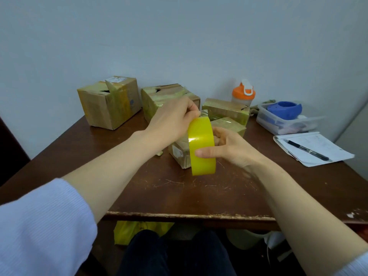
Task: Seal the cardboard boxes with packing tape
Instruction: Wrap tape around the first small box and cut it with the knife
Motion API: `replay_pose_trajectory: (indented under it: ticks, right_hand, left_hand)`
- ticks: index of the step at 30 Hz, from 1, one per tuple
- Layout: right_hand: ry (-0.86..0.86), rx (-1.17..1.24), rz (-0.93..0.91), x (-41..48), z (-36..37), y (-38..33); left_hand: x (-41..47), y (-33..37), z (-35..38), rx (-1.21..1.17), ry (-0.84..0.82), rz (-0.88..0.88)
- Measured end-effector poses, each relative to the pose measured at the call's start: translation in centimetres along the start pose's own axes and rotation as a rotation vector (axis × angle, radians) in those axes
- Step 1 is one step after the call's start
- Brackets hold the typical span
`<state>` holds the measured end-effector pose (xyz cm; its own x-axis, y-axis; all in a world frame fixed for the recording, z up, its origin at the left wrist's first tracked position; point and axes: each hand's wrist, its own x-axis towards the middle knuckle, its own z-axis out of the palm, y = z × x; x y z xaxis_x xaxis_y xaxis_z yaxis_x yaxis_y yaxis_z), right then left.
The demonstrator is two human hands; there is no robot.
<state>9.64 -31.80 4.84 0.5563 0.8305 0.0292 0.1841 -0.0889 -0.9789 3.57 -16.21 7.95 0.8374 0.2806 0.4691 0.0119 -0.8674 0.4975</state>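
Note:
A yellow roll of packing tape (201, 144) stands on edge in the air above the middle of the brown table (179, 196). My right hand (229, 148) grips the roll, thumb across its outer face and fingers through its core. My left hand (173, 118) pinches the tape's loose end at the top of the roll. Right behind the roll lies a small cardboard box (180, 153), partly hidden by it. Further back stand a larger box with a gaping top (107, 104), a taped box (157, 98) and two low taped boxes (227, 110).
An orange-lidded bottle (243, 93) stands at the back. A clear plastic tub (282, 123) holding a blue tape dispenser (284, 109) sits at the right, with a notepad (316, 150) and a pen (306, 150) in front of it. The table's front edge is chipped.

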Motion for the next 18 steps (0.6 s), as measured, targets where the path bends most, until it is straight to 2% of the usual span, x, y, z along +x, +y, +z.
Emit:
replay_pose_trajectory:
  ticks: [3,6,9,15,18]
  right_hand:
    - [0.062,0.065,0.004,-0.3,-1.2,-0.7]
    - [0.192,0.091,0.046,-0.1,-2.7,-0.9]
    - [0.228,0.097,0.063,-0.2,-3.2,-0.6]
    - [0.16,0.186,0.177,-1.3,-4.6,1.0]
    - [0.128,0.2,0.189,-1.4,-4.4,1.5]
  left_hand:
    - [1.9,-0.7,0.8,0.03,-0.071,-0.066]
    - [3.1,-1.0,2.3,-0.154,-0.095,-0.184]
    - [4.0,-1.2,3.6,-0.296,-0.076,-0.293]
    - [4.9,-4.6,4.0,-0.317,0.009,-0.468]
    - [4.3,-6.2,4.8,-0.305,-0.011,-0.504]
